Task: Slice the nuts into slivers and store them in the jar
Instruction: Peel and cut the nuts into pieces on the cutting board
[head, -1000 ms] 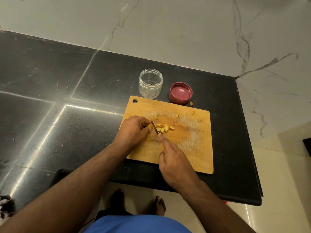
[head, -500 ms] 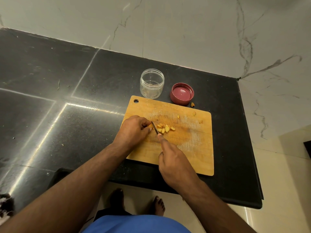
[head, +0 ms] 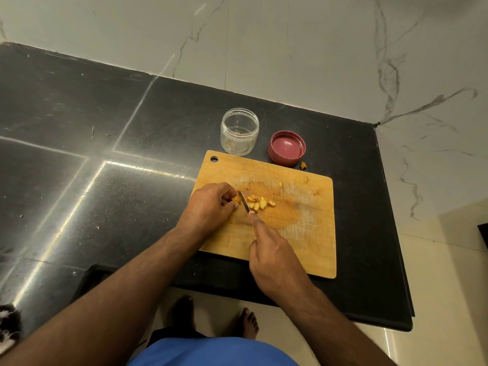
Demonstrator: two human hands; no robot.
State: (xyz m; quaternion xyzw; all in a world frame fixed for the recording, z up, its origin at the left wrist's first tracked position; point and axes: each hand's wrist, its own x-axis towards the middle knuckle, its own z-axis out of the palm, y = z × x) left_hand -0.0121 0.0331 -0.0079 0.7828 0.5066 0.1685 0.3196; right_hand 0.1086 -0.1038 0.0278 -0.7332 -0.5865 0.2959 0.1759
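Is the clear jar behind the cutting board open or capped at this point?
Open. The jar stands upright with a bare mouth, and its red lid lies apart on the counter, inner side up.

Left hand (head: 211, 207) knuckles up, fingers (head: 229, 204) curled under, pinching. Right hand (head: 274, 260) closed in grip, index finger extended forward. Both forearms angled inward.
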